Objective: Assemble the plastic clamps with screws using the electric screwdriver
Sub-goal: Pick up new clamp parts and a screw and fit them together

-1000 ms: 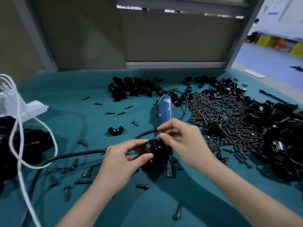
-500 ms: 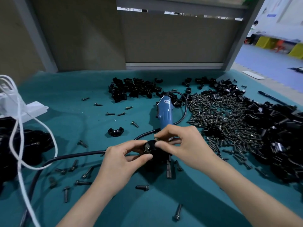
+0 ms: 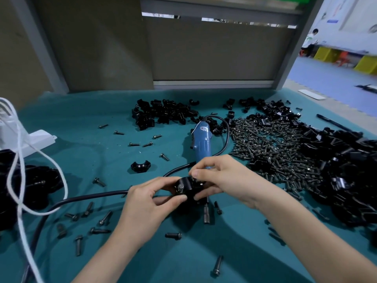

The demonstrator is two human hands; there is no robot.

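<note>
A black plastic clamp (image 3: pixel 184 188) is held just above the teal table, near the middle of the view. My left hand (image 3: pixel 146 207) grips its left side between thumb and fingers. My right hand (image 3: pixel 222 178) holds its right side and pinches at the top, where a screw head shows. One screw (image 3: pixel 180 187) stands in the clamp's near face. The blue electric screwdriver (image 3: pixel 202 144) lies on the table just behind my hands, its bit (image 3: pixel 206 214) poking out below them.
A heap of screws (image 3: pixel 275 152) lies to the right, with black clamp parts (image 3: pixel 346 170) beyond it and another pile (image 3: pixel 163 114) at the back. Loose screws (image 3: pixel 102 221) dot the near table. One clamp half (image 3: pixel 140 167) sits left. A black cable (image 3: pixel 81 200) and white cord (image 3: pixel 18 180) cross the left.
Both hands have kept hold of the clamp and turned it a little, so that a screw head now faces me. My right fingers have shifted over its top.
</note>
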